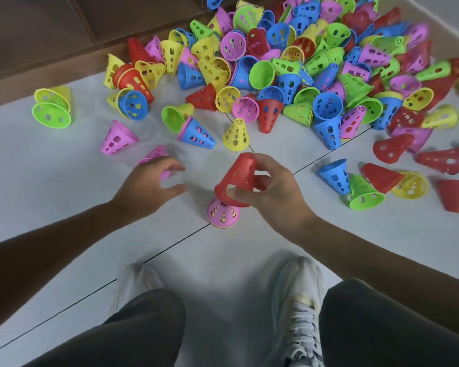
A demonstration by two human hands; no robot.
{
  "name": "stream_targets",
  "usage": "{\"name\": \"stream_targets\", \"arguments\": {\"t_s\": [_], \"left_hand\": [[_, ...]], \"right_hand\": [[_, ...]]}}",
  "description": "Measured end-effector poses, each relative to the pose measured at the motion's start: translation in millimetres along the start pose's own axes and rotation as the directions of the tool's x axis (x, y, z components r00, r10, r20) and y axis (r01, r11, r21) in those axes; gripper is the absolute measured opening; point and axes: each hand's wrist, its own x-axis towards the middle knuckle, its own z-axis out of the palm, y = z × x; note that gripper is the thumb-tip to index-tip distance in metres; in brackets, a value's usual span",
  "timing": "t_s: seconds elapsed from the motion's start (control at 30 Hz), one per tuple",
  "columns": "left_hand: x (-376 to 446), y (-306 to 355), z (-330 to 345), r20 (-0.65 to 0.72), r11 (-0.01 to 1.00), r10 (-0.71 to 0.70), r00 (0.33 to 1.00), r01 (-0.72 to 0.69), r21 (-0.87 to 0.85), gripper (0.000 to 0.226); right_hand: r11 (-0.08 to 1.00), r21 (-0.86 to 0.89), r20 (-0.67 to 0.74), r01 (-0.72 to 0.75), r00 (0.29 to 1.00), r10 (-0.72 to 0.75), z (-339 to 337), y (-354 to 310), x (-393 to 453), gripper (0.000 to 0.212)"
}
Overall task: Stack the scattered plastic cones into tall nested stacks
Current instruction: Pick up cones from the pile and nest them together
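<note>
The right hand (270, 192) is gripping a red cone (236, 178), thumb on the near side by its wide rim and fingers curled round the far side. The cone is sitting tilted, narrow end up and away, directly above a pink cone (222, 213) that is standing upright on the floor (64, 207); the red rim is overlapping the pink cone's top, though whether the two are touching cannot be told. A sliver of another colour is showing at the pink cone's base.

The left hand (149, 184) is reaching over a second pink cone (154, 156) lying on its side, fingers and thumb spread apart in a loose curl and holding nothing; contact with that cone cannot be confirmed.

The two hands are working apart from one another, the left one to the left of the stack.

The main pile of cones (302, 62), in red, blue, green, yellow and pink, is lying heaped further off against a brown wooden unit (51, 27), with strays scattered round it, among them a yellow cone (236, 133) standing upright. Two pale trainers (294, 300) and dark trouser legs (149, 329) are showing at the lower edge.
</note>
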Motion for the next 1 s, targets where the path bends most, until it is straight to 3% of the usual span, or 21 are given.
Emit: {"name": "stream_targets", "arguments": {"t_s": [0.13, 0.33, 0.47, 0.67, 1.0], "left_hand": [[9, -22, -12, -0.086, 0.992, 0.037, 0.996, -0.026, 0.121, 0.041], [10, -34, -9, -0.042, 0.992, -0.027, 0.999, 0.031, 0.123, 0.058], [8, -39, -4, -0.036, 0.985, -0.078, 0.996, 0.082, 0.152, 0.059], [5, -35, -7, -0.065, 0.971, -0.135, 0.989, 0.145, 0.187, 0.026], [2, -34, -11, 0.005, 0.89, -0.421, 0.907, 0.413, 0.192, 0.044]], "right_hand": [[0.968, -0.23, 0.032, 0.103, 0.995, -0.098, 18, 14, -3, 0.049], [0.895, -0.404, 0.133, 0.186, 0.981, -0.144, 24, 39, 0, 0.038], [0.891, -0.422, 0.141, 0.167, 0.983, -0.118, 25, 52, 6, 0.036], [0.899, -0.404, 0.149, 0.168, 0.982, -0.116, 24, 53, 18, 0.036], [0.896, -0.383, 0.162, 0.226, 0.971, -0.176, 22, 54, 51, 0.031]]}}
